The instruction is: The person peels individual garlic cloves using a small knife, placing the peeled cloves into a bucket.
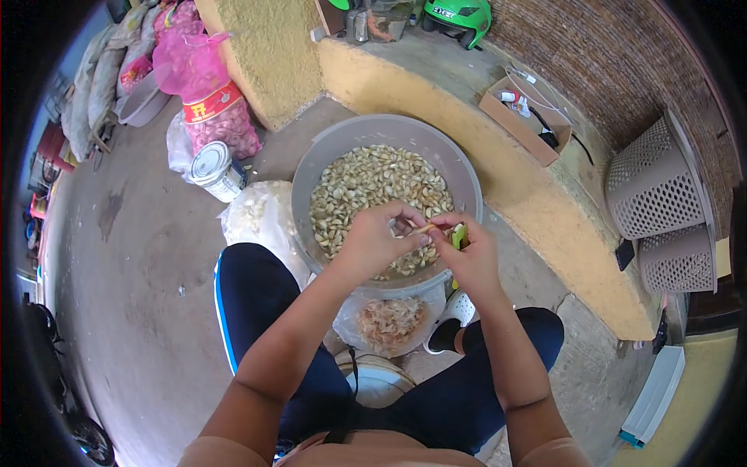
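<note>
A large grey basin (pixel 311 156) stands on the floor between my knees, holding many pale garlic cloves (pixel 381 183). Over its near side, my left hand (pixel 381 237) pinches a small garlic clove (pixel 422 229) between thumb and fingertips. Close against it, my right hand (pixel 468 253) is closed around what looks like a small knife with a green handle (pixel 459 237); its blade is mostly hidden by the fingers. Under the basin's near edge, a clear plastic bag (pixel 348 317) contains brownish garlic skins (pixel 391 321).
A white plastic bag (pixel 261 226) with pale contents sits left of the basin, near a paint can (pixel 214 170) and a pink mesh sack of garlic (pixel 222 128). On the right, a raised ledge (pixel 537 210) carries a cardboard box (pixel 525 128) and a green helmet (pixel 459 17).
</note>
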### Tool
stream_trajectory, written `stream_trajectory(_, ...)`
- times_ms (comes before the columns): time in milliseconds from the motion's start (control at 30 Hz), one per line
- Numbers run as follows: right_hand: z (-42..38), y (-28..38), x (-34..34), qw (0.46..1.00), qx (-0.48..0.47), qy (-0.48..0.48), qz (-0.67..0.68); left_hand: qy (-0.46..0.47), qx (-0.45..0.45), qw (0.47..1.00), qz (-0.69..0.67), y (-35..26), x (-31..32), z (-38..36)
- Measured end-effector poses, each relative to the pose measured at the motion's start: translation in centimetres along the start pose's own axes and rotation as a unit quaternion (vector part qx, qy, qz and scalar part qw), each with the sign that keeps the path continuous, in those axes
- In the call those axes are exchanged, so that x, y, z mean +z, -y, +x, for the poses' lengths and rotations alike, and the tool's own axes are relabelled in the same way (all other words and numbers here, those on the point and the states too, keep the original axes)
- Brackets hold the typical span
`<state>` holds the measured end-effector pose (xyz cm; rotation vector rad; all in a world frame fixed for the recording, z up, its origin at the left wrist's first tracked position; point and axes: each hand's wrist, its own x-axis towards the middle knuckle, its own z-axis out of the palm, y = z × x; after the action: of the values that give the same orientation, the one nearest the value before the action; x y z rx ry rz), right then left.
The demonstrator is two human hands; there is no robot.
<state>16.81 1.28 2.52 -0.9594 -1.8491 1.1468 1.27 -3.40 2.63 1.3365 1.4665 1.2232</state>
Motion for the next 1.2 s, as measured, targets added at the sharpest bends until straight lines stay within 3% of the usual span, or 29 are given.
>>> stream_trajectory(167, -0.1, 0.9, -0.5, 0.983, -0.118, -0.045, -0.135, -0.047, 0.039, 0.997, 0.041, -0.6, 0.9, -0.1)
stream_trajectory(233, -0.2, 1.0, -0.7, 0.969, -0.172, -0.051, -0.167, -0.074, 0.097, 0.991, 0.055, -1.0, 1.0, -0.3)
stream_trajectory(433, -0.3, 0.6, -0.6, 0.961, -0.207, -0.067, -0.173, -0.136, 0.185, 0.968, 0.098, -1.2, 2.0, -0.5)
stream_trajectory(567, -0.4, 0.5, -0.4, 0.968, -0.172, -0.085, -0.161, -0.157, 0.207, 0.962, 0.088, -1.1, 2.7, -0.6)
stream_trajectory(633, -0.3, 0.4, -0.4, 0.970, -0.161, -0.091, -0.156, -0.160, 0.197, 0.963, 0.092, -1.0, 2.5, -0.5)
stream_trajectory(733, 0.0, 1.1, -0.7, 0.993, 0.104, -0.046, -0.013, -0.155, 0.145, 0.977, 0.009, -0.5, 2.3, 0.2)
stream_trajectory(833, 0.5, 1.8, -2.3, 0.983, 0.085, 0.107, -0.127, -0.084, 0.074, 0.987, -0.116, 0.2, 1.8, 0.8)
stream_trajectory(867, 0.5, 2.0, -2.4, 0.985, 0.086, 0.111, -0.099, -0.050, 0.051, 0.985, -0.156, 0.3, 1.5, 0.9)
stream_trajectory(967, 0.4, 2.1, -2.8, 0.988, 0.077, 0.125, -0.047, 0.077, -0.131, 0.938, -0.311, -1.5, -0.3, 0.4)
stream_trajectory(1200, 0.2, 2.2, -2.7, 0.988, 0.028, 0.147, -0.031, 0.170, -0.125, 0.899, -0.383, -1.3, 0.2, 0.2)
